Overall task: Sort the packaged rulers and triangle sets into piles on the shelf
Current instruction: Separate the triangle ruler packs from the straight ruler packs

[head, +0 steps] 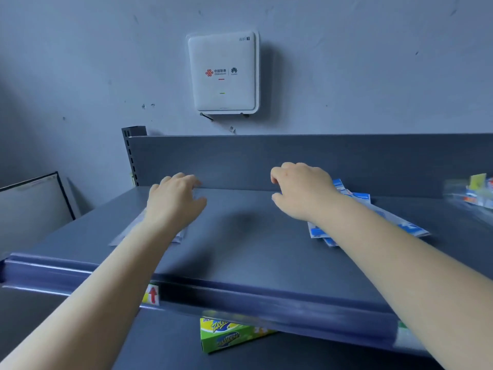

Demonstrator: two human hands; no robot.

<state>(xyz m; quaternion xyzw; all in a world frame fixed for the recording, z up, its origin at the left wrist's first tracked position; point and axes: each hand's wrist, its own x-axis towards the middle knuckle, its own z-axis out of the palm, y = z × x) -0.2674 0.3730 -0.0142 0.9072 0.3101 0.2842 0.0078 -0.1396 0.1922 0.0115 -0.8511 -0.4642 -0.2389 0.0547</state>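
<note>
Both my hands reach over the dark grey shelf [240,236]. My left hand [174,201] hovers palm down over a pile of clear flat packages [177,237] at the shelf's left, which my forearm mostly hides. My right hand [301,190] hangs with loosely curled fingers just left of a pile of blue-and-white packages [368,225] lying fanned under my wrist. Neither hand holds anything. More packaged items [474,196], blurred, lie at the far right of the shelf.
The shelf's back panel [293,161] rises behind my hands. A white wifi box [223,73] hangs on the wall above. A green and yellow box [229,335] sits on the lower shelf. A framed board [32,206] leans at the left.
</note>
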